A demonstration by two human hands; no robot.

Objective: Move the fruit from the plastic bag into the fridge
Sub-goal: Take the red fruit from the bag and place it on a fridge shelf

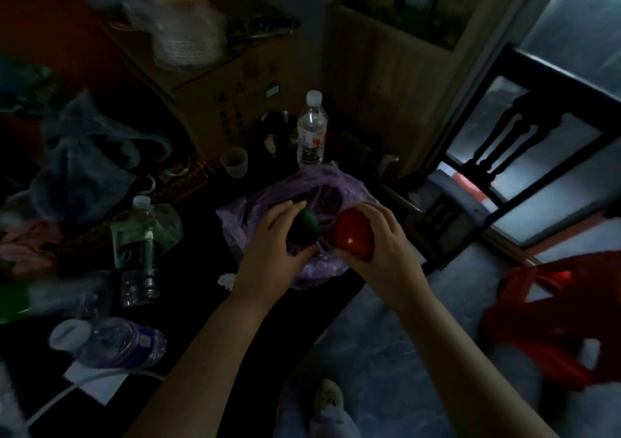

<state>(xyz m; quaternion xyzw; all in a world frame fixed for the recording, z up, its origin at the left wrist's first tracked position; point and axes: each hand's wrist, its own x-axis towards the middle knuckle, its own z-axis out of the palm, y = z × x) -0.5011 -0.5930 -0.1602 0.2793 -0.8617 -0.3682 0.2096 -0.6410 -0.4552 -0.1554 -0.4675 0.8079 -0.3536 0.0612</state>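
A crumpled purple plastic bag point(322, 189) lies open on the dark table point(208, 306), near its right edge. Over the bag my left hand point(272, 246) grips a dark green fruit point(304, 227), fingers curled round it. Beside it my right hand point(383, 239) holds a shiny red fruit point(353, 232) just above the bag's right rim. The two fruits nearly touch. The bag's inside is dark and I cannot tell what else it holds. No fridge is in view.
Clear water bottles stand behind the bag point(312, 128) and left of it point(141, 253), another lies at front left point(114, 340). A plastic cup point(234, 162), a metal mug point(277, 128) and a cardboard box point(215, 78) crowd the back. A dark chair point(524, 155) and red bag point(554, 320) stand on the right.
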